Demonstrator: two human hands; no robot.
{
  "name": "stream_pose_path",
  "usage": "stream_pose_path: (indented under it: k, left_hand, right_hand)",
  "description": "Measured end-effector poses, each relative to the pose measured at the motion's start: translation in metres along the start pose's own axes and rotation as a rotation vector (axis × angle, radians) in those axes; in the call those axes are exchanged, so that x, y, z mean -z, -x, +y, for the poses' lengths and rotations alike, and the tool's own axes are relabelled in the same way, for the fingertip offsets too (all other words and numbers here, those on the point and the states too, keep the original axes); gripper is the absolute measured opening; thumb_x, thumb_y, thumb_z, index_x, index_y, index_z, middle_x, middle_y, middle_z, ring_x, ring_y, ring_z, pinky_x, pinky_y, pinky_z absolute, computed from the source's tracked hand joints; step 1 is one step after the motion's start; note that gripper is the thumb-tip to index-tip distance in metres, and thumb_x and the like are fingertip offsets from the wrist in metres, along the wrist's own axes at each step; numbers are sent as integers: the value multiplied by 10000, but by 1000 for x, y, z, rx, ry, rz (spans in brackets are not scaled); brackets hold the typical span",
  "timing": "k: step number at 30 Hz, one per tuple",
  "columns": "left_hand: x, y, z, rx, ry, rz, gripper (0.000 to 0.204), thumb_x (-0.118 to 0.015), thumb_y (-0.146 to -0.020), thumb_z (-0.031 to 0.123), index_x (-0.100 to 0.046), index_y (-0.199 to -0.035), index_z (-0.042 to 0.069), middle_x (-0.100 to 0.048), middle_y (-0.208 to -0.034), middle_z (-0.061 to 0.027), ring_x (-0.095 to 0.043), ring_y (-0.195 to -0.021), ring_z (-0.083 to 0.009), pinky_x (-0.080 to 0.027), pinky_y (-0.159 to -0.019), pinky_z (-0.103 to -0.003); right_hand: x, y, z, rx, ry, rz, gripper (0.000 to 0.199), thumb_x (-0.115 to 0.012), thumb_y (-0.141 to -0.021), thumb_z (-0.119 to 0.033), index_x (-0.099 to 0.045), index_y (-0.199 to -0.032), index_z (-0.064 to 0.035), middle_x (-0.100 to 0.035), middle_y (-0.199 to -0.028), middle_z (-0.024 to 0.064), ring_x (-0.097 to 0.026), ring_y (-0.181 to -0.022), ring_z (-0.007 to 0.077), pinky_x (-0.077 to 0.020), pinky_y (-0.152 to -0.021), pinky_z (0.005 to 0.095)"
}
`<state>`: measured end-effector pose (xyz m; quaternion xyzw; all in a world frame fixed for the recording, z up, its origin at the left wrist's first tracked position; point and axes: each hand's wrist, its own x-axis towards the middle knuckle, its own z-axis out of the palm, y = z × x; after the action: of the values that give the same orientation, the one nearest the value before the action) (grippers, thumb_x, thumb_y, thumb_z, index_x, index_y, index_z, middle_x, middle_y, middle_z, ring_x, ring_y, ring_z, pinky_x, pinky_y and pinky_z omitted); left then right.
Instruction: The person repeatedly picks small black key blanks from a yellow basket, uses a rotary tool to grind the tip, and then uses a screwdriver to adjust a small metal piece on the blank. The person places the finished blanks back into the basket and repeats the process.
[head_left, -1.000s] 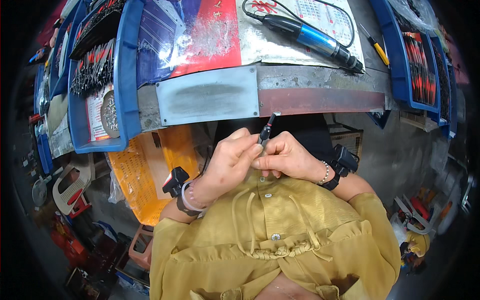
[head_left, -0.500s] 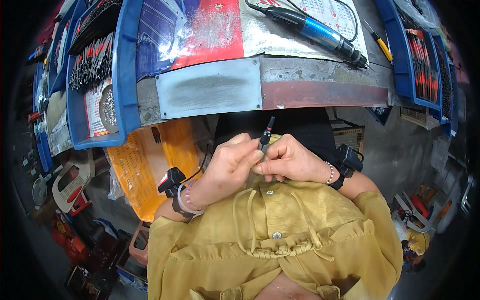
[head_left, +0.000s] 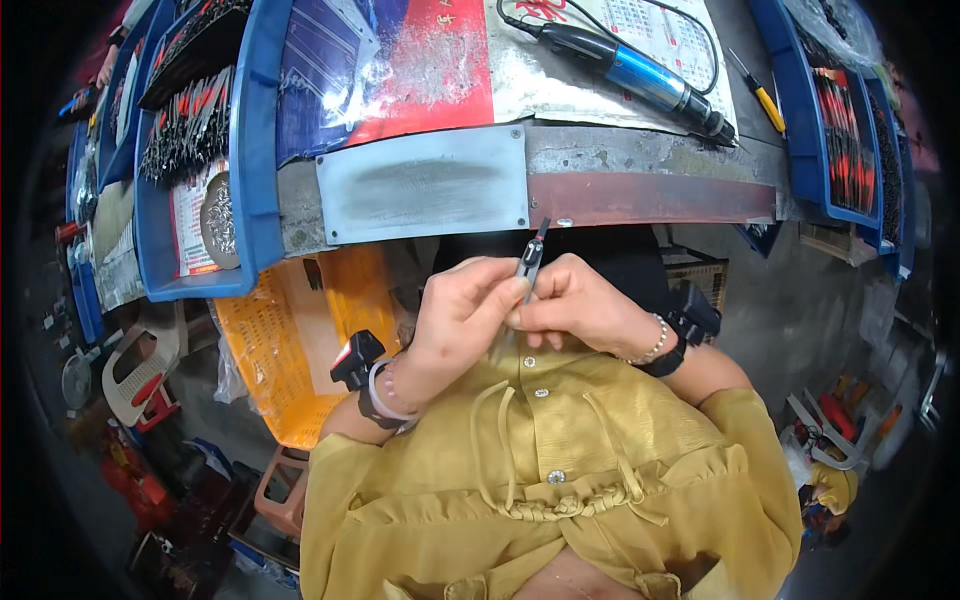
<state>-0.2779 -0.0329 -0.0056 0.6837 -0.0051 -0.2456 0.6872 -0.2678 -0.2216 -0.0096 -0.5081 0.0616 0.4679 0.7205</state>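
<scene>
A slim black-and-grey compass-like tool points up and away from me, in front of my chest. It has a black stem, a red ring and a silver screw on its dark head. My left hand pinches it between thumb and fingers from the left. From the other side my right hand is closed on its lower part, thumb against bent fingers. The fingers hide much of the tool's lower end. Both hands are just short of the bench edge, below a pale blue plate fixed there.
On the bench lie a blue-and-black electric screwdriver with a cord and a yellow-handled screwdriver. Blue bins hold thin metal parts at both sides; the left one also has a dish of screws. A yellow crate sits below.
The tool stands slightly higher and nearer the bench edge, and more of its grey shaft shows. Both hands still hold it; my left wrist has shifted a little to the right.
</scene>
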Motion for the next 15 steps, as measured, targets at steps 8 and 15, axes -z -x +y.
stream_pose_path:
  k: [8, 15]
  left_hand:
    - [12, 0, 5, -161, -410, -81, 176, -573, -939, 33, -649, -1080, -38, -569, -762, -136, -560, -664, -240, -463, -620, -326]
    - [13, 3, 10, -195, -419, -108, 154, -581, -919, 7, -632, -1058, -35, -544, -742, -160, -555, -647, -299, -450, -591, -356]
  right_hand:
    - [-5, -9, 11, -19, -23, 16, 194, -688, -853, -126, -682, -695, -13, -630, -599, 39, -521, -461, 59, -376, -426, 202]
    - [-8, -4, 10, -42, -22, 17, 194, -687, -852, -108, -669, -683, -15, -629, -602, 29, -518, -458, 49, -366, -415, 197]
